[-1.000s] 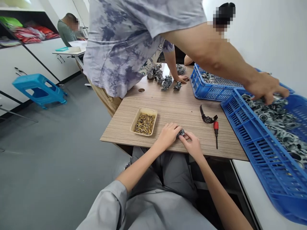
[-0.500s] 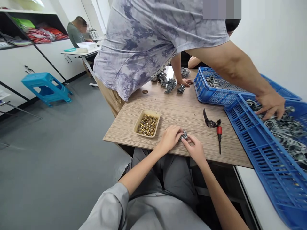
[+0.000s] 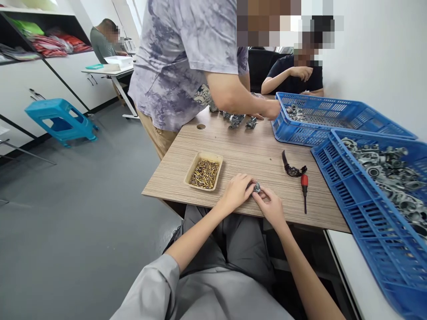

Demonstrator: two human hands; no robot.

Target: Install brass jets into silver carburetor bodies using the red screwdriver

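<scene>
Metal part: a small grey piece between the two hands, close to the table's near edge; whether it rests on the wood cannot be told.
Left-hand grip: the left hand curls over the piece from the left, fingers and thumb drawn in around it.
Right-hand grip: the right hand has thumb and fingertips nearly together at the piece's right side.
Work on this piece: judged under way, since both hands are on it; fingers hide whether anything is fitted to it.
Brass pieces: a heap of them in a cream tray near the table's near left corner, apart from the hands; plenty left.
Screwdriver: red-handled, lying unused toward the right edge, beside a dark wristwatch.
Near crate: blue, along the right edge, with many grey castings in it; how many have been worked on cannot be told.
Far crate: blue, by the far right corner, only partly filled.
Far side: a few bulkier metal assemblies, apparently further along, near a co-worker's hand.
</scene>
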